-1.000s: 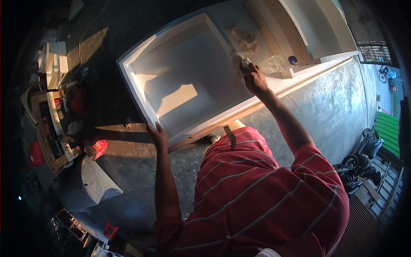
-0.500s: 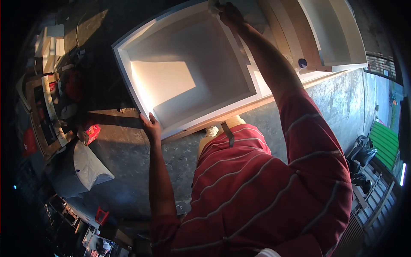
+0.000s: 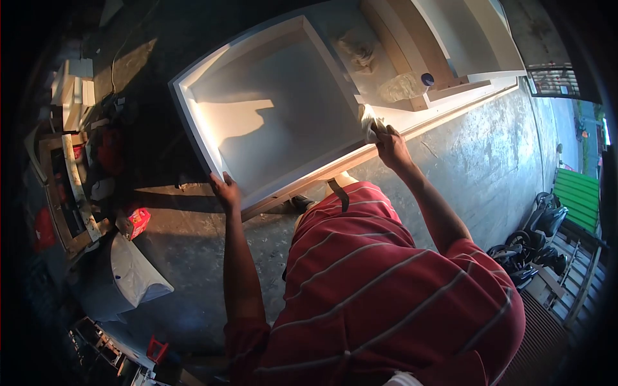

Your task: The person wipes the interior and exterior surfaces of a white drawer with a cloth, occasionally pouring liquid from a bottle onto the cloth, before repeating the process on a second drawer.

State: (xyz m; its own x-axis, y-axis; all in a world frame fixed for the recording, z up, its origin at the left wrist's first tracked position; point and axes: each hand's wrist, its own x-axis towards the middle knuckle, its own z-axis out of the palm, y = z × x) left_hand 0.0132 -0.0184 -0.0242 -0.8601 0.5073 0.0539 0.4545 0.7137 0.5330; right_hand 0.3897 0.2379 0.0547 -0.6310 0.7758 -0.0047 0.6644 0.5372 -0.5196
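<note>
Clutching cloth in closed right hand over cabinet. Gripping rim between thumb and fingers of left hand.

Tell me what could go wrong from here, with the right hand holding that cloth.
The right hand and cloth are close to the bottle lying on its side; a wide sweep might knock it.

The cloth is at a corner of the cabinet, so it could snag there.

The left hand is at the rim; a rough edge, if any, might scrape its fingers.
</note>
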